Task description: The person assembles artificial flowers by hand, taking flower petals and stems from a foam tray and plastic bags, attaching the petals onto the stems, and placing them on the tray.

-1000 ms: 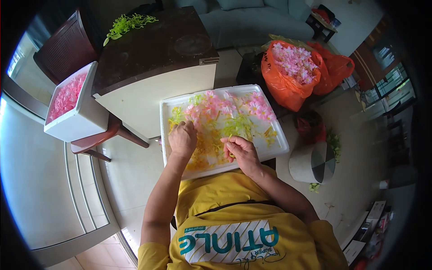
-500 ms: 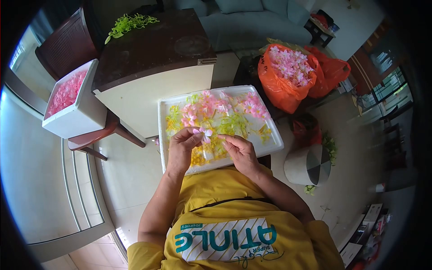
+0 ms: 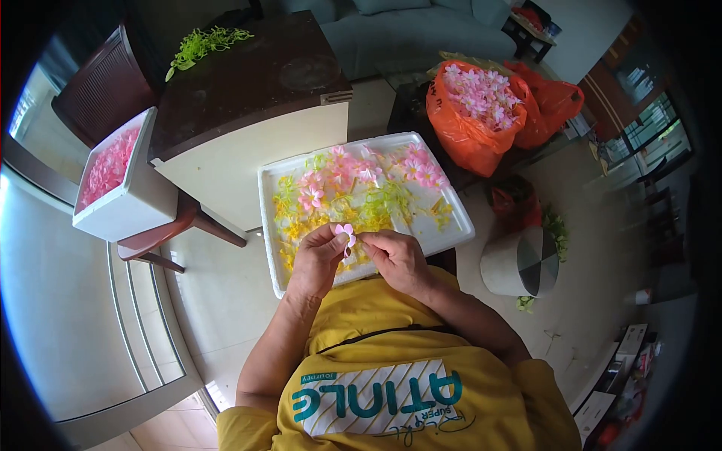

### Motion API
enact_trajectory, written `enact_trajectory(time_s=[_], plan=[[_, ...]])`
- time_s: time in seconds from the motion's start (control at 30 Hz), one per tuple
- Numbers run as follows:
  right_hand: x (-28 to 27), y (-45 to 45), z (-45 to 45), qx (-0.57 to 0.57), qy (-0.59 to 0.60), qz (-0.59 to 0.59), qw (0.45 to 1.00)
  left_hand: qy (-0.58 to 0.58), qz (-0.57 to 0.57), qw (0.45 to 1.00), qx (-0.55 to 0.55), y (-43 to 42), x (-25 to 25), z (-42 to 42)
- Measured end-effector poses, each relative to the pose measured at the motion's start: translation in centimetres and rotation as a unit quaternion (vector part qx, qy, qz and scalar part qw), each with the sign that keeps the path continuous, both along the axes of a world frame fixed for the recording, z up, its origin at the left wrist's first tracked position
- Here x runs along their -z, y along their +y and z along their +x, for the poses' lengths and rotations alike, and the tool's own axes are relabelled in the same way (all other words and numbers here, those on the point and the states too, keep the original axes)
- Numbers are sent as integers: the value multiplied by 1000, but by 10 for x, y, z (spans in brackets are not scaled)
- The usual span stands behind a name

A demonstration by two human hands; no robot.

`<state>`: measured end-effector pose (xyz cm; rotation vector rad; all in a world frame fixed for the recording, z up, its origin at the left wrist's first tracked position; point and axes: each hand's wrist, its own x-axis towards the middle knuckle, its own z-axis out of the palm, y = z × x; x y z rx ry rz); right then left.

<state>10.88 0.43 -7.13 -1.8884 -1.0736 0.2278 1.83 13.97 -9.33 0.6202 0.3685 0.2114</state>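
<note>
My left hand (image 3: pixel 316 261) pinches a pale pink artificial flower (image 3: pixel 345 232) between thumb and fingers. Close against its right side, my right hand (image 3: pixel 397 260) is closed in a pinch; whatever sits between those fingertips is too small to make out. Both hands are over the near part of a white foam tray (image 3: pixel 460 222). In the tray lie pink flowers (image 3: pixel 426 171), light green strands (image 3: pixel 387 201) and small yellow pieces (image 3: pixel 367 218).
An orange bag (image 3: pixel 470 143) full of pink flowers stands at the right. On the left, a white foam box (image 3: pixel 131 207) of pink petals rests on a chair (image 3: pixel 203 219). Green strands (image 3: pixel 207 46) lie on the dark tabletop (image 3: pixel 248 83). A round stool (image 3: pixel 515 263) is on the floor.
Both hands have moved lower, nearer my body, and closer together. The flower has turned in my left hand, and the right fingertips now meet its side.
</note>
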Motion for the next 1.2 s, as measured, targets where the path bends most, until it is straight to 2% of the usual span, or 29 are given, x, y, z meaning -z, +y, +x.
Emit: enact_trajectory(time_s=[0.17, 0.33, 0.5, 0.67, 0.8, 0.93, 1.2], plan=[[1, 13, -5, -23, 13, -16, 1000, 8, -14, 1000, -14, 4, 3, -7], [6, 25, -10, -38, 30, -33, 998, -6, -80, 995, -52, 9, 13, -11], [13, 33, -12, -50, 38, -53, 997, 10, -81, 995, -60, 9, 29, -17], [14, 36, -16, -47, 91, -104, 989, 17, -104, 992, -65, 10, 35, -24], [19, 40, -16, -43, 143, -119, 982, 72, 29, 994, -80, 9, 27, -26], [26, 41, -21, -43, 147, -97, 983, 49, 70, 990, -113, 2, 38, -26], [31, 45, -26, -19, 178, -39, 983, 55, 58, 989, -125, 0, 28, -25]])
